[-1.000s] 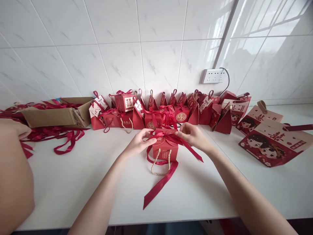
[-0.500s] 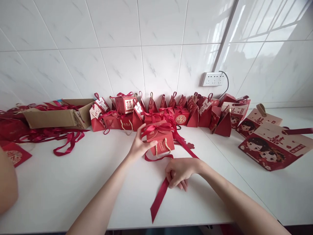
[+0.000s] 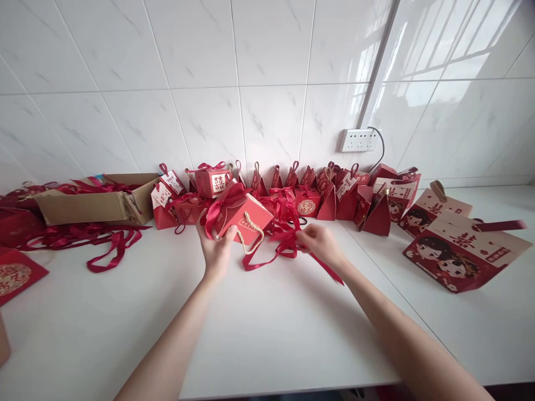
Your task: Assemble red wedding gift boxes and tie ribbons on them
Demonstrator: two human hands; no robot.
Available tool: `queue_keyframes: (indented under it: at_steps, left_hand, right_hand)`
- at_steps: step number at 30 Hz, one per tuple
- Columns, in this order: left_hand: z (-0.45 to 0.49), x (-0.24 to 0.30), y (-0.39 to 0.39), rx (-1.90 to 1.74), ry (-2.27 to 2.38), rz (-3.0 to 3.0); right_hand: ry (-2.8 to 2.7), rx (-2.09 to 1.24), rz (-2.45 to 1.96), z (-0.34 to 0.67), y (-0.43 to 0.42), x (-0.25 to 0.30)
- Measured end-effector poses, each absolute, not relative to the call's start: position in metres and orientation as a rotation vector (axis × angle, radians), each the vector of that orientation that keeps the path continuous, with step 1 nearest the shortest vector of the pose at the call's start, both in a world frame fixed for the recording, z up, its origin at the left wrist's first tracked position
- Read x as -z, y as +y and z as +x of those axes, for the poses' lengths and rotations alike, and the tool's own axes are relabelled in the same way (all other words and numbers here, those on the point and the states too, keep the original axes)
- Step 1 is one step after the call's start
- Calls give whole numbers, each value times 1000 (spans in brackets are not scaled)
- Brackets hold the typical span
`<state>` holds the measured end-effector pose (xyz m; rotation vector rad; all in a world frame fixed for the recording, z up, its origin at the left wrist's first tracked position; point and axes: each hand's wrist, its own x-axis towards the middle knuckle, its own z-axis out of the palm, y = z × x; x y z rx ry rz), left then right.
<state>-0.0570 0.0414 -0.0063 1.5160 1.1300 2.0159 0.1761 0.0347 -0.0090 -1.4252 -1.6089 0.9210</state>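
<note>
My left hand [image 3: 217, 245] is closed round the side of a small red gift box [image 3: 253, 211], which is tilted and raised off the table. The box carries a red ribbon bow [image 3: 228, 200] on top and a twisted gold cord handle [image 3: 262, 240] hanging at its front. To the right, my right hand [image 3: 320, 245] has its fingers pinched on a loose red ribbon [image 3: 288, 239] that lies bunched on the table. One ribbon end trails out below the right hand. The fingertips there are partly hidden by the hand.
Several red gift boxes [image 3: 307, 205] stand in a row along the tiled wall. A cardboard box [image 3: 83, 209] of ribbons is at the left, with a coiled ribbon [image 3: 111, 253] before it. Larger printed boxes [image 3: 455, 259] lie at the right; a power strip [image 3: 357, 140] is on the wall.
My left hand has moved left with the gift box and tilted it. My right hand has gone from the front ribbon end up and away to the bunched ribbon.
</note>
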Motion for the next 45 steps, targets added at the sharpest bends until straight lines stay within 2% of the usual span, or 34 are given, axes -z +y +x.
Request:
queue_keyframes:
  at_steps: [3,7,10,16,21,24,36,45]
  left_hand:
    - [-57,6,40,-1984,1210,1576]
    - [-55,13,41,-1881,1143,1626]
    - [-52,22,41,-1767,1118,1772]
    - [-42,41,39,-1340,1212,2271]
    - [-39,44,39,-1320,1181,2388]
    - [-42,41,38,-1246,1165,2443]
    - [-56,35,42,-1115,1202,2492]
    - [-62,26,41,-1067,1092,2470]
  right_hand:
    - [-1304,-564,-1427,196,47,10]
    - [-1261,-208,-1583,209,62,24]
    - [-1416,-131,-1478,200,58,28]
    - [-1700,-308,-1120,158,24,18]
    - [-2057,197,-950,134,7,27]
    - [-2161,361,-914,129,3,30]
    - [-2187,451,-756,134,8,29]
    - [-2225,306,-579,139,9,31]
